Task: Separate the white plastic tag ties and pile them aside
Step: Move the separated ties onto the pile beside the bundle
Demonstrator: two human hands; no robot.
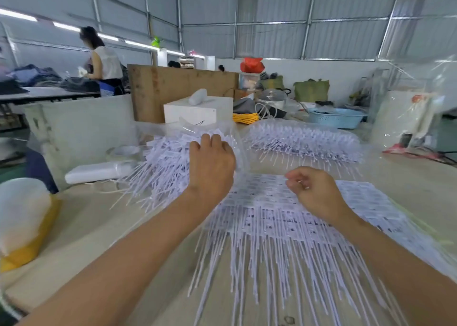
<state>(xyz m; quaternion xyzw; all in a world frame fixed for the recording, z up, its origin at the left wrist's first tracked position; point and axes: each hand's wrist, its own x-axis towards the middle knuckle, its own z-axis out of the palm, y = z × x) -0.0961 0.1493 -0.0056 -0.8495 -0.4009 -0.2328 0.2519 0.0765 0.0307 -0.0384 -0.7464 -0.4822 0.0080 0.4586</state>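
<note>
Joined sheet of white tag ties lies flat on the bench, under our right hand, whose fingers are curled in a pinch, likely on a tie. Left hand rests on the loose pile of separated ties, fingers bent over it. Peel few at once, tails aligned.

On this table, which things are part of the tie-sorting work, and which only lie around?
Part of the job:
- loose tie pile under left hand
- flat tie sheets below right hand
- bagged ties

Just lying about:
- blue basket
- yellow cord
- white box
</note>
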